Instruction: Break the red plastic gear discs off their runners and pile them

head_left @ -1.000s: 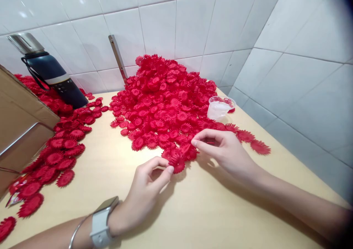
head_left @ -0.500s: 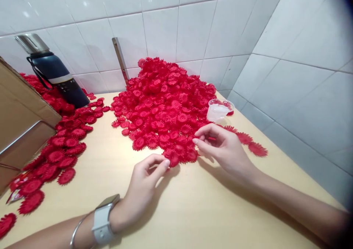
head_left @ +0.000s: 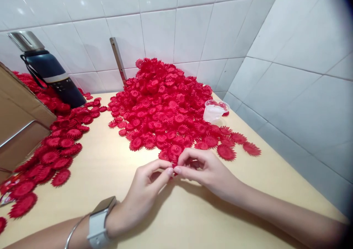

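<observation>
A large heap of red toothed-edge discs [head_left: 165, 109] lies on the table against the tiled wall. At the heap's front edge my left hand [head_left: 145, 188] pinches a small red toothed disc [head_left: 174, 169] between thumb and forefinger. My right hand [head_left: 208, 171] meets it from the right, its thumb and forefinger closed at the same red piece, fingertips touching or nearly touching those of the left. Most of the disc is hidden by the fingers, so whether there is one piece or more between them I cannot tell.
A dark blue bottle [head_left: 56, 72] with a steel lid stands at the back left beside a cardboard box [head_left: 23, 120]. More red discs [head_left: 51, 157] trail along the box. A clear plastic cup [head_left: 213, 112] sits at the heap's right side. A metal strip [head_left: 118, 61] leans on the wall.
My right hand has left the heap's right front and come down and left to the left hand's fingertips. My left hand has stayed almost in place, with its pinch kept. The view shifted slightly.
</observation>
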A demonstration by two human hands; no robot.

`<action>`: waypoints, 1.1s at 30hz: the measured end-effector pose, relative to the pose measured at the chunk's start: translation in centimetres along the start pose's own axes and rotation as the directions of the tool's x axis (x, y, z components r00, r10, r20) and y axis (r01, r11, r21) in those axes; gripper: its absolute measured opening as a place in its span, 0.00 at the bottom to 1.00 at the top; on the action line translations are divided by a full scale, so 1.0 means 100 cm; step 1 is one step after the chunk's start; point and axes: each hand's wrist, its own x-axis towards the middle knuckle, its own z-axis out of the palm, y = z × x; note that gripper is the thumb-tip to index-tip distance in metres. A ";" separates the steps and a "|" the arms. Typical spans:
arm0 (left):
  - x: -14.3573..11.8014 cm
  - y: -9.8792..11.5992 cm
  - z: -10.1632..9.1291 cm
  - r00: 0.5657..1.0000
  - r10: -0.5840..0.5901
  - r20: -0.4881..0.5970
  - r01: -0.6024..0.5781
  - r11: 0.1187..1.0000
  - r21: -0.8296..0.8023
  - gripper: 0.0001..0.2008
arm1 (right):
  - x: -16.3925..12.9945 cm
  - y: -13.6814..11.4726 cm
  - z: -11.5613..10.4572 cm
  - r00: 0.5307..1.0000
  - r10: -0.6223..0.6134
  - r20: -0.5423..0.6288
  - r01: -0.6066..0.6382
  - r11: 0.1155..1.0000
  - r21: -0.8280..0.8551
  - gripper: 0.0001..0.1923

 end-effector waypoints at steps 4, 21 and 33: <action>0.000 -0.001 0.000 1.000 -0.012 0.011 0.011 1.000 0.008 0.07 | 0.001 0.001 0.000 0.998 0.061 0.035 -0.065 0.992 0.111 0.04; -0.001 -0.003 0.000 0.994 -0.090 0.058 0.095 0.992 -0.083 0.08 | 0.003 0.003 -0.001 0.991 0.113 0.073 -0.128 0.959 0.254 0.05; 0.003 -0.006 -0.001 0.993 -0.117 0.030 0.121 0.973 -0.195 0.06 | 0.001 0.004 0.002 0.983 0.121 0.140 -0.151 0.961 0.233 0.04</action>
